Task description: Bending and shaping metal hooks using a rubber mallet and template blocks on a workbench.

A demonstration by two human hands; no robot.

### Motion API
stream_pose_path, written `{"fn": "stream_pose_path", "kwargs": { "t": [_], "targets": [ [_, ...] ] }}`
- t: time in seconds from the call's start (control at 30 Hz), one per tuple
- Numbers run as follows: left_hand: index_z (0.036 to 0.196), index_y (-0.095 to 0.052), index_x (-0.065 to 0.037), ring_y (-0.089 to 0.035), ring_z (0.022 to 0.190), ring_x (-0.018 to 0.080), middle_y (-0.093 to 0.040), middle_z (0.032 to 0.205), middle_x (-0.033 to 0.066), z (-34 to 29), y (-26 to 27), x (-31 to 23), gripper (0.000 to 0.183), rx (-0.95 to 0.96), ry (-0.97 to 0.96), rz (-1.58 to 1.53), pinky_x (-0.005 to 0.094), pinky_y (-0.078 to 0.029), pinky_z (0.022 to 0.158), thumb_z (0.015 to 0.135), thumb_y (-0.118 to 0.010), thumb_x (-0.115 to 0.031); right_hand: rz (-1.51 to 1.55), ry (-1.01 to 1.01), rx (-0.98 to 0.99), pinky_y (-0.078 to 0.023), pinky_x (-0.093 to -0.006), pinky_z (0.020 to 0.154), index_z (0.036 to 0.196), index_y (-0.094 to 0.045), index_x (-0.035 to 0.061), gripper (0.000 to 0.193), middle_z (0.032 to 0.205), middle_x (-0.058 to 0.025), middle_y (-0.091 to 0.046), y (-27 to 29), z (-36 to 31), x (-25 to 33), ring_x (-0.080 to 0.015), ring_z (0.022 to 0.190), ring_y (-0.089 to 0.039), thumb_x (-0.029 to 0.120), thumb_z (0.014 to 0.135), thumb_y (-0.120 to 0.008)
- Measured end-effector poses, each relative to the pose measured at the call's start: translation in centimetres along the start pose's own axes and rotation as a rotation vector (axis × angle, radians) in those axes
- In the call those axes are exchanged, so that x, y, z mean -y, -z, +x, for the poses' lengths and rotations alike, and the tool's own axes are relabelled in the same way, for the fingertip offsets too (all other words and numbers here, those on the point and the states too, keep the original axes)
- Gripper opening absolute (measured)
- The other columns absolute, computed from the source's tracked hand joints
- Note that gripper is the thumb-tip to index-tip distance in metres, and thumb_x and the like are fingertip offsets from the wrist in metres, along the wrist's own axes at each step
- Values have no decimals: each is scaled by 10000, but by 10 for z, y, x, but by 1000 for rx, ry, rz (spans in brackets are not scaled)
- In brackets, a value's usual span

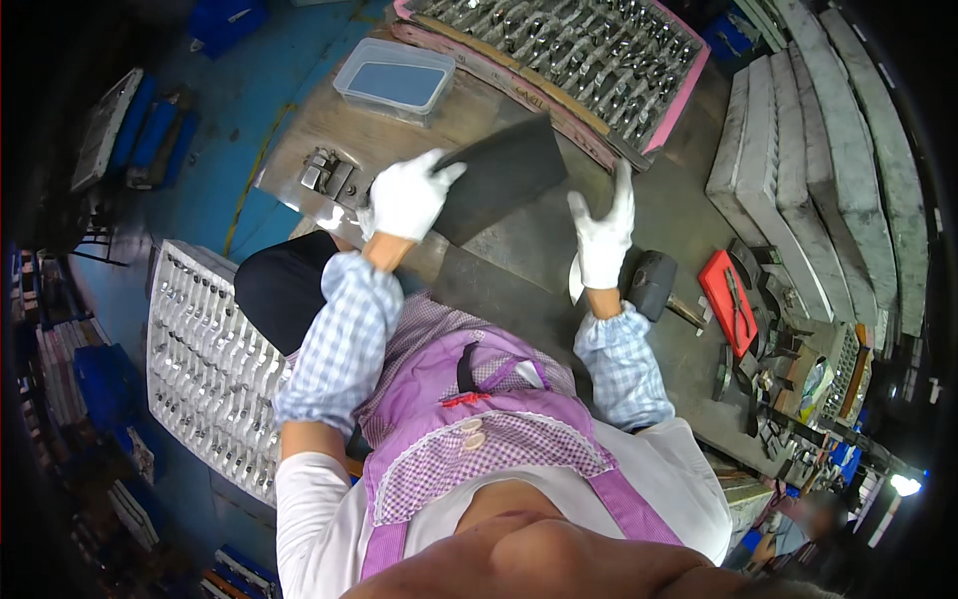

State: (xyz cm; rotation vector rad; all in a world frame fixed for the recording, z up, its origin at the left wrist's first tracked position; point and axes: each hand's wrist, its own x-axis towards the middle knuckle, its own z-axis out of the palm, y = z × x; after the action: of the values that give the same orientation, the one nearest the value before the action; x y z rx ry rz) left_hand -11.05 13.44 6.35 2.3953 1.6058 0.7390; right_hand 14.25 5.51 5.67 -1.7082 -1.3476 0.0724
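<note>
My left hand point(407, 198), in a white glove, is closed at the left edge of a flat black sheet point(514, 170) and appears to grip it. The sheet slants across the worktable, its far corner pointing away from me. To the right of the sheet, my gloved right hand point(605, 235) is open and holds nothing, thumb and fingers spread apart. A black-headed mallet point(653, 284) lies just right of that wrist. Left of my left hand sits a small metal fixture point(331, 177) on the table.
A clear plastic box point(394, 82) stands at the far left of the table. Behind the sheet is a pink-edged tray of metal parts point(639, 135). Grey-white slabs point(818, 160) lean at right, near pliers on a red tray point(720, 309). Another parts tray point(215, 374) is at lower left.
</note>
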Motion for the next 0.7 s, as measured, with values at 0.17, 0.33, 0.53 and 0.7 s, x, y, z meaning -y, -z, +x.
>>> {"fn": "stream_pose_path", "kwargs": {
  "t": [0.17,0.33,0.53,0.7],
  "targets": [
    [1234,-642,-64,-616,1031,241,-656,1124,177,-65,-14,-27,518,-77,603,-859,336,-498,860,902,-675,-460,828,-795,375,-401,-343,1072,1508,-349,66,809,1339,-167,-578,-16,-49,-38,-235,1239,-542,255,843,-769],
    [1357,-449,66,-633,831,201,-622,1056,132,-128,-54,-61,781,337,1131,-1215,326,-543,751,947,-547,-591,514,-305,625,-471,-300,967,1316,-614,50,533,1244,-129,-660,-15,12,-27,-186,1097,-625,193,826,-767],
    [1129,-672,32,-714,806,206,-719,780,110,-133,-86,-72,670,694,655,-946,316,-558,712,941,-546,-599,-194,177,731,-511,-389,891,1224,-681,154,400,1164,-87,-693,-42,58,-81,-270,1020,-656,318,860,-702],
    [969,-735,-52,-690,801,323,-714,860,157,-82,-42,-38,405,195,430,-368,413,-534,749,916,-639,-442,-398,362,381,-476,-416,931,1284,-623,181,433,1260,-79,-630,-45,48,-65,-322,1107,-592,406,914,-631]
  ]
}}
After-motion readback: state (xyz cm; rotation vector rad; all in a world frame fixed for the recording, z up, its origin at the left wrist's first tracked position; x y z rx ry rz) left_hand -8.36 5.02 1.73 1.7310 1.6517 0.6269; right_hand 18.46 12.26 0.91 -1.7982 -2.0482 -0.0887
